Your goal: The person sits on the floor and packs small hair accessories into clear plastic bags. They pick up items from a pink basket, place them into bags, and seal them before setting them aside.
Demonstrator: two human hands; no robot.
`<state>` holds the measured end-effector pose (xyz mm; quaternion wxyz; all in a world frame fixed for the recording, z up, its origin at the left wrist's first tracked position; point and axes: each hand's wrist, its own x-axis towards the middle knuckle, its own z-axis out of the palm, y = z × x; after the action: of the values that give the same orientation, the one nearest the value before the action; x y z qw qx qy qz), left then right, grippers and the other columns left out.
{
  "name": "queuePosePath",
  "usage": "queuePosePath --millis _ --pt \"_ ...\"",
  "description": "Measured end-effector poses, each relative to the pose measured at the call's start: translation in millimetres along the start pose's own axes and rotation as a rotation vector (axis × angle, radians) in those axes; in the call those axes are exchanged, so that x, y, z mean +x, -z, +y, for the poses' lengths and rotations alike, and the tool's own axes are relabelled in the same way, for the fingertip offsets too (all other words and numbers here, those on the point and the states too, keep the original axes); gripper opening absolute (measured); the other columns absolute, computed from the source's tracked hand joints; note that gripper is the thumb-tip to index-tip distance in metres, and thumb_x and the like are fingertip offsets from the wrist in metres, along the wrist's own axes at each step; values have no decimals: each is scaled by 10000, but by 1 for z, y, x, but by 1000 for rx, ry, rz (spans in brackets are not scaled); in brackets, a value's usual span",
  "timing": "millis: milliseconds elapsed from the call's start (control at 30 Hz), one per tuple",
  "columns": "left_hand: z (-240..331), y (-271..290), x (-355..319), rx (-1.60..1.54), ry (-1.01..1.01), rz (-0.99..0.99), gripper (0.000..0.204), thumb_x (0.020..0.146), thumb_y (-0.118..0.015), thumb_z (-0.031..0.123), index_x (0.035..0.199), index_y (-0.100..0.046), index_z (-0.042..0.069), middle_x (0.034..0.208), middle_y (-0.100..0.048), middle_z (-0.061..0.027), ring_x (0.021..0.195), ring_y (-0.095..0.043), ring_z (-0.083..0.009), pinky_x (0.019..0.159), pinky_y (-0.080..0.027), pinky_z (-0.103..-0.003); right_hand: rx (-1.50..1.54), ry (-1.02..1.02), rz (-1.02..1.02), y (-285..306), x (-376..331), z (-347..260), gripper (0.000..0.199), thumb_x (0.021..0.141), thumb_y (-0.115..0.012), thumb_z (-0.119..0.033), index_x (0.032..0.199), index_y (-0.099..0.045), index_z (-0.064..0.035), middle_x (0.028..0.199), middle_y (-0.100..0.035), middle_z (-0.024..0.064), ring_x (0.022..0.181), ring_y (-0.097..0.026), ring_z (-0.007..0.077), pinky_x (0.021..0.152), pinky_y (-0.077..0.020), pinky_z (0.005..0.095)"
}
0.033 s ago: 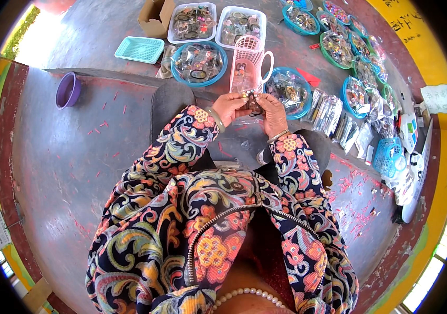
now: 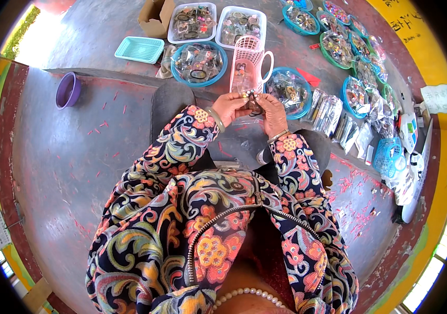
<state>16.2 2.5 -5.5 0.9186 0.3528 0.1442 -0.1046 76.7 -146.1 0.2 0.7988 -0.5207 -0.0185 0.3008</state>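
Out in front of my knees, my left hand (image 2: 228, 108) and my right hand (image 2: 272, 112) are close together. Both pinch a dark hair tie (image 2: 255, 108) with small coloured beads between their fingertips; its finer details are too small to tell. Just beyond the hands stands a pink plastic basket (image 2: 259, 68) with a handle, some clear packets inside. Left of it sits a round blue basket (image 2: 173, 67) full of bagged hair ties. Another round blue basket (image 2: 307, 106) of bagged pieces stands close to the right of my right hand.
Two white trays (image 2: 171, 23) of bagged pieces, a cardboard box (image 2: 151, 23) and a teal tray (image 2: 139, 49) stand farther off. A purple tub (image 2: 68, 90) is at left. Rightward lie clear packets (image 2: 328, 111), several filled baskets and a blue openwork basket (image 2: 387, 154). Red scraps litter the floor.
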Motion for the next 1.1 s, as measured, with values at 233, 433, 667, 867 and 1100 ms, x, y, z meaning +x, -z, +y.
queuePosePath --millis 233,433,667,867,1100 --pt "10 -7 -6 152 21 42 229 785 -584 84 1003 -542 27 889 -599 -50 794 -586 -123 664 -479 -244 -235 -1 -49 0 3 -1 132 802 -547 -114 853 -575 5 742 -601 28 639 -554 88 567 -438 217" --pt "7 6 1 445 -50 185 238 720 -660 118 923 -559 47 777 -585 -4 623 -522 -71 548 -385 -188 -846 144 -108 7 8 -5 143 757 -588 -138 758 -604 4 697 -602 2 616 -511 56 564 -411 207" --pt "9 -2 -2 574 -135 117 196 726 -647 125 869 -570 15 755 -609 -33 653 -554 -86 585 -408 -189 -602 96 -59 9 7 -5 121 732 -622 -108 763 -622 9 670 -604 -1 614 -504 41 558 -412 201" --pt "6 3 0 517 -41 -31 232 771 -588 95 967 -590 -28 820 -628 -80 714 -582 -108 644 -440 -206 -549 86 -97 8 4 -7 101 726 -633 -82 752 -636 15 674 -610 5 607 -505 41 557 -411 192" --pt "1 11 7 419 2 -77 231 767 -595 80 958 -588 -51 826 -628 -97 744 -594 -140 696 -445 -228 -534 95 -92 6 3 -14 104 718 -644 -80 750 -641 19 668 -613 11 605 -509 40 548 -410 189"
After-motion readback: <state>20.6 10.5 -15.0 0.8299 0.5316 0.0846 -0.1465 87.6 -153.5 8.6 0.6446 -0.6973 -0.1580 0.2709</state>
